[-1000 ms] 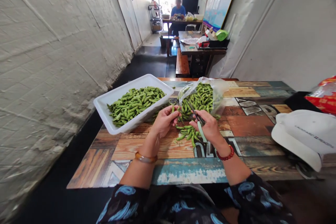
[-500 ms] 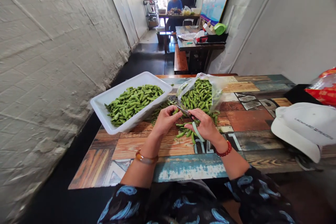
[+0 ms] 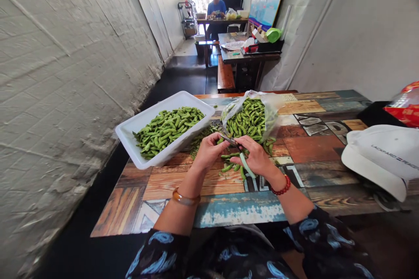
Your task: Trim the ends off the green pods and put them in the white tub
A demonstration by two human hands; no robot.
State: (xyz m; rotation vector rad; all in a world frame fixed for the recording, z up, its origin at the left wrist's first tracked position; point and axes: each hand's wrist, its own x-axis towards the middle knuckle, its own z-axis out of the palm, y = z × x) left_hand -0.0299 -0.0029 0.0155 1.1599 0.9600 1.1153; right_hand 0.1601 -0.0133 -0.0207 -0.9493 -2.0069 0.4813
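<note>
My right hand grips a pair of scissors with pale green handles, blades pointing left. Pinched in the fingertips of my left hand is a green edamame pod, mostly covered by the fingers. The scissor tips meet it there; whether the blades are parted I cannot tell. Loose pods lie on the table below my hands. Beyond them, a clear plastic bag spills over with pods. At left, a white tray holds a heap of edamame. Small trimmings lie beside the tray.
The patchwork-patterned table carries a white cap at right, near a red package. A bench and a second table with a black tray stand ahead. Farther back sits a person in blue.
The view has shifted slightly, so the cap appears farther right. Both hands stay close together with the scissors at the pod, the left fingers a little changed in pose.
</note>
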